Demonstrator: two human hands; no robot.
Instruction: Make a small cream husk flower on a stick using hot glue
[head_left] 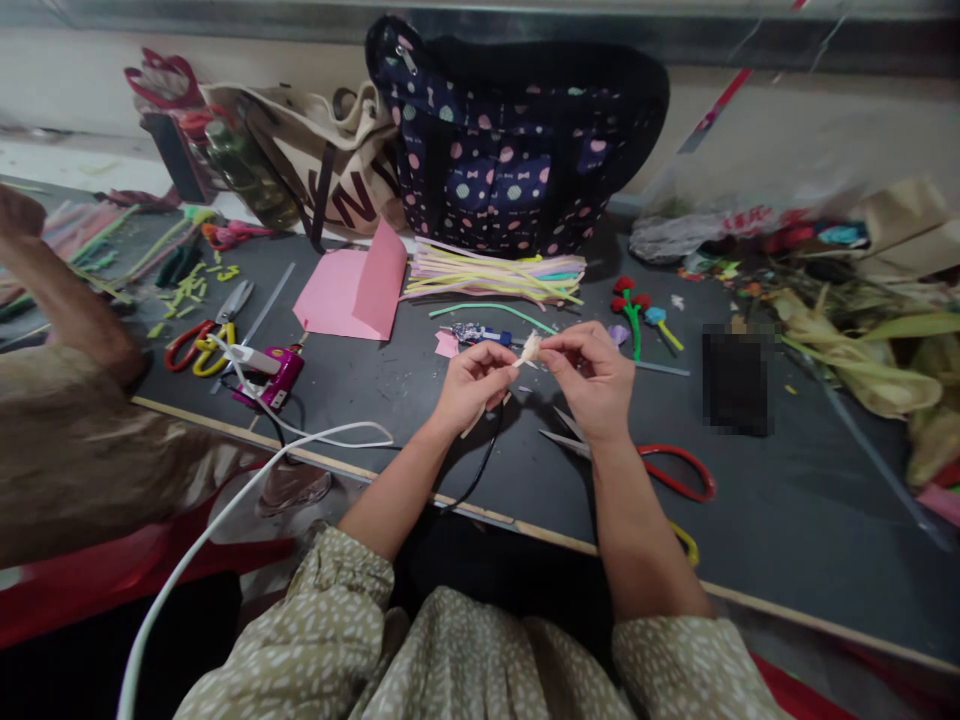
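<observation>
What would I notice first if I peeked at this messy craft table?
Probably the two hands in the middle: the left hand and right hand pinch a small pale piece between them above the dark table. Behind them stands a big polka-dot bag, with a bundle of pastel pipe cleaners at its foot and folded pink paper beside that.

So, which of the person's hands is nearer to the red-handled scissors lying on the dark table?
Right. The right hand is directly above the red-handled scissors, whose blades reach under its wrist. The left hand is further off to their left.
</observation>
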